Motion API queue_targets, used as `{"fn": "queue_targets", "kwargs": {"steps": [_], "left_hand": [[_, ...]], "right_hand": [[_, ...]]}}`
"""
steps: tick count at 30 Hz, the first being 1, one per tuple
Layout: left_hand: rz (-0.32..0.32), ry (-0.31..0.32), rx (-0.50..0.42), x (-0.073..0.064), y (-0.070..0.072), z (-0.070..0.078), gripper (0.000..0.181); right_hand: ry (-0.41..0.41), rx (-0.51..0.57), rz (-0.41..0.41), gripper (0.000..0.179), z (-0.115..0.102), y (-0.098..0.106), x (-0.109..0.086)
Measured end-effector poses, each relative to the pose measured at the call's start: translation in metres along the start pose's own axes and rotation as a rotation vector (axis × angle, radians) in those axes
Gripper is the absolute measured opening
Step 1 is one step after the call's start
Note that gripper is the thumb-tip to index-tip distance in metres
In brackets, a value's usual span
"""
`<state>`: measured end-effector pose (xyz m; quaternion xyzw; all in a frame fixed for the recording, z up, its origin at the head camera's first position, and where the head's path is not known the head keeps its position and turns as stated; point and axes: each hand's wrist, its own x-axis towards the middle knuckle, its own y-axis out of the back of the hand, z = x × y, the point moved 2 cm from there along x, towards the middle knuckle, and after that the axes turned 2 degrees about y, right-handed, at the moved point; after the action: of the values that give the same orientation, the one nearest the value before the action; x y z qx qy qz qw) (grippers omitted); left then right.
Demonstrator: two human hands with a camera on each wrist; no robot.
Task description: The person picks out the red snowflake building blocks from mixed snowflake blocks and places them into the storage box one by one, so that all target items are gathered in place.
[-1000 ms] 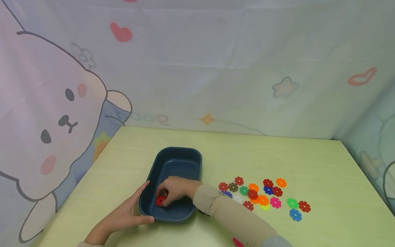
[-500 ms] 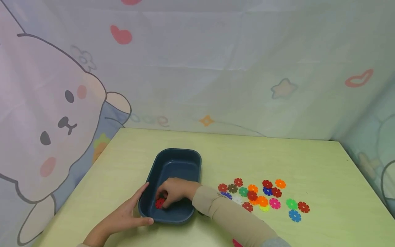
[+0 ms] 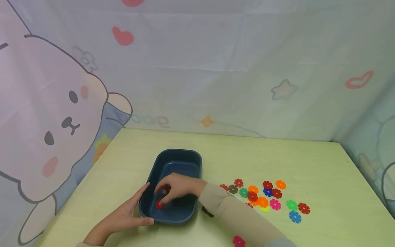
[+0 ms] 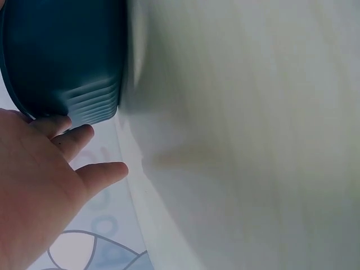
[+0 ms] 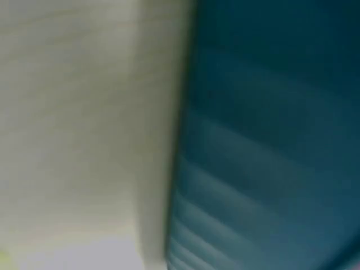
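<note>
A dark blue rectangular bin (image 3: 180,219) stands on the table. My left hand (image 3: 123,214) rests against its near left corner, fingers along the left side and thumb at the front; the left wrist view shows those fingers (image 4: 73,140) fairly straight and spread by the outer wall. Inside the bin, a red snowflake disc (image 3: 159,204) lies near the bottom's left front. My right hand (image 3: 177,187) hovers just above it, thumb and forefinger parted, thumb tip overlapping the disc in this view. The right wrist view is blurred and filled by the bin's outer wall (image 5: 270,169).
Several colored snowflake discs (image 3: 262,201) lie scattered on the table right of the bin. A pink disc (image 3: 239,241) sits near the front, beside the right sleeve (image 3: 237,212), and a dark piece (image 3: 207,211) lies between bin and sleeve. A printed curtain (image 3: 197,68) hangs behind.
My right hand has lifted slightly and its fingertips have parted, letting go of the red snowflake disc, which stays in the bin. The left hand keeps its place at the bin.
</note>
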<state>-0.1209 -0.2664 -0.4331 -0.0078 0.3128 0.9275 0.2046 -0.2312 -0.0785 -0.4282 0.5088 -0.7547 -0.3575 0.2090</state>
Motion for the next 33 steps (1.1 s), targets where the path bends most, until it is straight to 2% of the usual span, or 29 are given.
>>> {"fn": "queue_targets", "kwargs": {"steps": [4, 8, 10, 15, 20, 25, 29, 33], "left_hand": [[-0.003, 0.005, -0.004, 0.000, 0.000, 0.001, 0.103], [0.015, 0.001, 0.014, 0.001, 0.000, 0.001, 0.105], [0.022, 0.000, 0.025, 0.001, 0.000, 0.001, 0.106], [0.023, 0.000, 0.033, 0.001, -0.002, 0.003, 0.107], [0.030, -0.015, 0.045, 0.001, -0.002, 0.005, 0.106], [0.032, -0.014, 0.054, 0.001, -0.001, 0.006, 0.106], [0.031, -0.009, 0.048, 0.000, -0.002, 0.004, 0.106], [0.031, -0.012, 0.034, -0.001, -0.003, 0.003, 0.106]], "right_hand": [[0.056, 0.022, 0.040, 0.039, -0.006, 0.016, -0.020], [0.092, 0.028, 0.066, 0.041, -0.007, 0.037, -0.051], [0.082, 0.033, 0.073, 0.042, -0.006, 0.047, -0.070], [0.001, 0.036, 0.099, 0.040, 0.006, 0.063, -0.120], [-0.052, 0.055, 0.135, 0.036, 0.022, 0.068, -0.164], [-0.107, 0.072, 0.149, 0.041, 0.035, 0.065, -0.202], [-0.128, 0.060, 0.177, 0.042, 0.047, 0.061, -0.227], [-0.189, 0.047, 0.206, 0.041, 0.061, 0.059, -0.247]]}}
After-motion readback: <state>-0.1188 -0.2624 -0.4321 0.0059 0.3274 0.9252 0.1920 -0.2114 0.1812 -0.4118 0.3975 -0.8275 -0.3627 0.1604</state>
